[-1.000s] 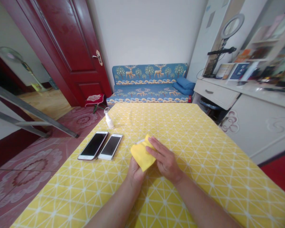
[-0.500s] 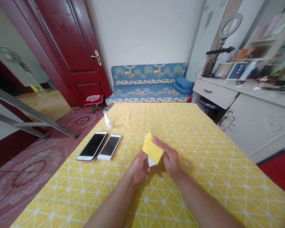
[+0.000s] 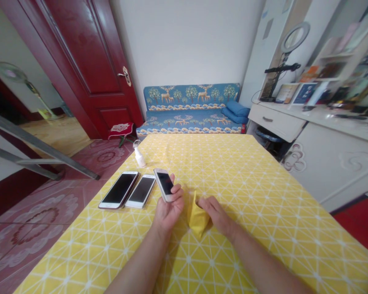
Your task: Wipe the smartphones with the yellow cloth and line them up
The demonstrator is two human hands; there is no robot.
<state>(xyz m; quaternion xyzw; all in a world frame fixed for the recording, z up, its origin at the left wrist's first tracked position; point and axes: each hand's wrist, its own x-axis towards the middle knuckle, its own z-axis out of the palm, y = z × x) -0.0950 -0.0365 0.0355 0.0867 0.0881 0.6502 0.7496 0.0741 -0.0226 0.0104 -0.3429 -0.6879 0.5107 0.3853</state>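
My left hand [image 3: 171,206] grips a small white smartphone [image 3: 164,183], tilted, its dark screen facing up toward me. To its right, my right hand [image 3: 214,210] pinches a yellow cloth [image 3: 198,220] that hangs down just above the table; some of its fingers are hidden behind the fabric. Left of the held phone, two more phones lie flat, screens up: a white smartphone [image 3: 141,191] and a larger smartphone [image 3: 119,190] with a dark edge. Behind them stands a white spray bottle [image 3: 139,157].
The table [image 3: 248,253] has a yellow cover with white lines. Beyond its far edge is a blue patterned sofa [image 3: 190,118]. A white cabinet [image 3: 331,159] stands on the right, a red stool [image 3: 121,129] by the door, and a metal frame [image 3: 46,157] on the left.
The cloth has come off the small phone. My left hand has moved left and up with the phone, turning its screen into view, while my right hand has lowered the cloth.
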